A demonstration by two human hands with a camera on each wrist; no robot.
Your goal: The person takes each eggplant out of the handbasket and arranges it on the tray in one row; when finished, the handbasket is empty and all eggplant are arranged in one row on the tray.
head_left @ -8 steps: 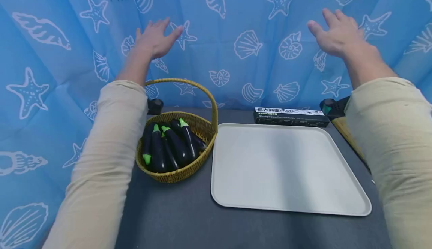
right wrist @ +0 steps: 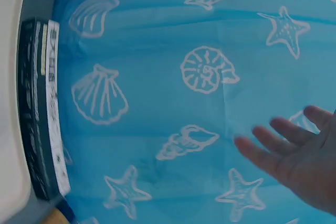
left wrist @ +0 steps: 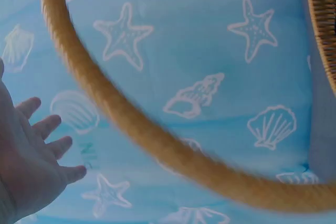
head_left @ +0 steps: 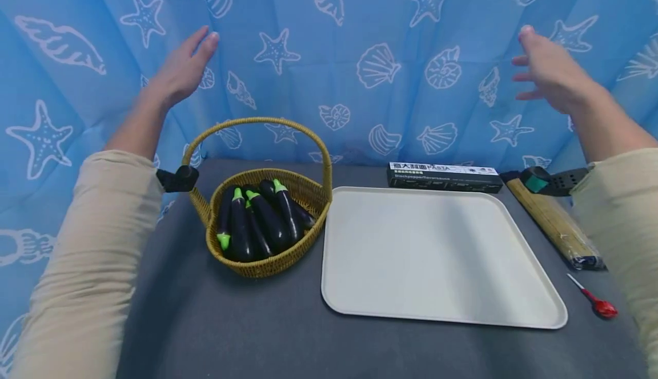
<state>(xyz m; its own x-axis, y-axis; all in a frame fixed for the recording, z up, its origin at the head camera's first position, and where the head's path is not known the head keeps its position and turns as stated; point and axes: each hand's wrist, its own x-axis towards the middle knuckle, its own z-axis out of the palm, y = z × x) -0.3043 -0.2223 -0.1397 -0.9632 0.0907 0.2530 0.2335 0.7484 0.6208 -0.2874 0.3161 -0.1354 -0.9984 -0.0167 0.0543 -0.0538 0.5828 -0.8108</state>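
My left hand (head_left: 182,68) is raised at the upper left in the head view, fingers extended and holding nothing. Below and right of it stands a wicker basket (head_left: 280,263) with a tall arched handle (left wrist: 157,142), filled with several dark eggplants (head_left: 267,219) with green caps. On the other side, my right hand (head_left: 557,73) is up in the air with its fingers spread, touching nothing. Beneath it lies a white tray (head_left: 432,253). In the left wrist view the basket handle crosses between the hand and the basket.
Behind the tray sits a black pasta box (head_left: 444,177). A packet of dry noodles (head_left: 555,219) lies along the tray's right side, with a red spoon (head_left: 598,305) nearer me. A blue shell-print curtain (head_left: 349,82) hangs behind the dark table (head_left: 288,327).
Both hands have swung outward, the left one leftward and the right one rightward and slightly down. The noodle packet and red spoon now show more fully. Basket and tray stay put.
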